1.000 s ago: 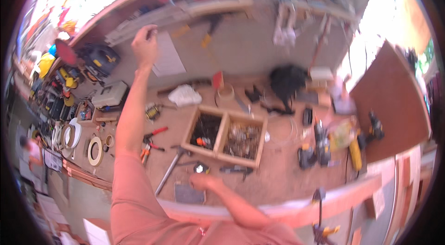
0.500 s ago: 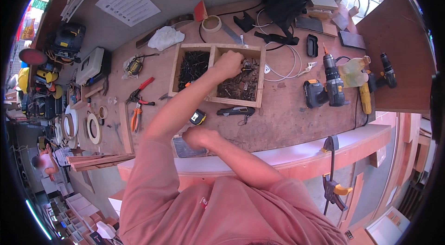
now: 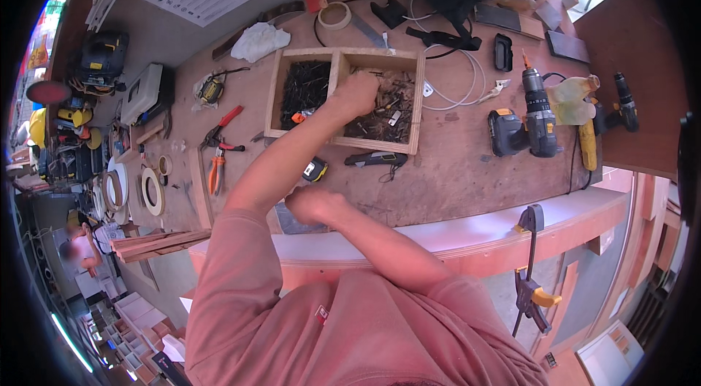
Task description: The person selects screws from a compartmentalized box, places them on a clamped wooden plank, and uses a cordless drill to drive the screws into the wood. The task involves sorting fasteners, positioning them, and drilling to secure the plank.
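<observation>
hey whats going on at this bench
A person leans over a workbench. The left hand reaches into the right compartment of a two-part wooden box of screws and small hardware; whether it grips anything can't be told. The right hand rests closed near the bench's front edge, beside a small tape measure. A utility knife, pliers and two drills lie around it.

Your left hand (image 3: pixel 355 96) reaches out toward twelve o'clock, fingers curled downward; your right hand (image 3: pixel 310 205) is fisted near your chest.
</observation>
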The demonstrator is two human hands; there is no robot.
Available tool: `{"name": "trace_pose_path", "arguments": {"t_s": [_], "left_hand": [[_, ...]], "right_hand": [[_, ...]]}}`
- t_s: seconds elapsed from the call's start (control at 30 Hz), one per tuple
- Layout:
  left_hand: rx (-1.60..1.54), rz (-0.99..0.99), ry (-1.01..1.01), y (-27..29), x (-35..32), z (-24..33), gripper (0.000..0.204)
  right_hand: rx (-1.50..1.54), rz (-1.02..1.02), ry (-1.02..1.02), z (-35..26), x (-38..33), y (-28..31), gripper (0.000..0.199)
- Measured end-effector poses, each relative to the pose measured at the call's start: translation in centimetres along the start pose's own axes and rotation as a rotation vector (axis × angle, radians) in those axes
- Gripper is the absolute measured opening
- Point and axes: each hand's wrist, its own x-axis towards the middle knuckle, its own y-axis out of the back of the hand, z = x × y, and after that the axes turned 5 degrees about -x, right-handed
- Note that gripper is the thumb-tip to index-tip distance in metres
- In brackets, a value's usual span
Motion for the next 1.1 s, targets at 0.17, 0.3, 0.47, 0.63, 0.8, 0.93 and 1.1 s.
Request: {"name": "trace_pose_path", "arguments": {"t_s": [0.17,0.3,0.47,0.63,0.8,0.93,1.1], "left_hand": [[-0.004,0.246,-0.028,-1.3,-0.3,0.2,0.026],[-0.117,0.119,-0.184,-2.4,0.2,1.8,0.028],[-0.258,0.191,-0.156,-3.1,-0.9,2.1,0.023],[-0.652,0.205,-0.14,-1.0,-1.5,1.8,0.018],[-0.995,0.29,-0.201,4.6,-3.7,1.5,0.015],[-0.806,0.685,-0.166,10.7,-5.9,-4.1,0.027],[-0.839,0.931,-0.068,21.4,-9.6,-6.4,0.021]], "right_hand": [[0.007,-0.065,0.017,0.2,0.2,0.3,0.037],[0.049,-0.08,-0.009,0.3,-0.2,0.7,0.042],[0.364,-0.124,-0.176,-0.8,-1.4,2.5,0.048],[0.092,-0.201,-0.042,-1.1,-1.0,2.3,0.045],[0.052,-0.081,0.067,1.4,0.7,-0.3,0.028],[-0.068,-0.113,0.201,1.6,1.7,-1.1,0.023],[-0.032,-0.085,0.255,3.8,3.3,-2.4,0.02]]}}
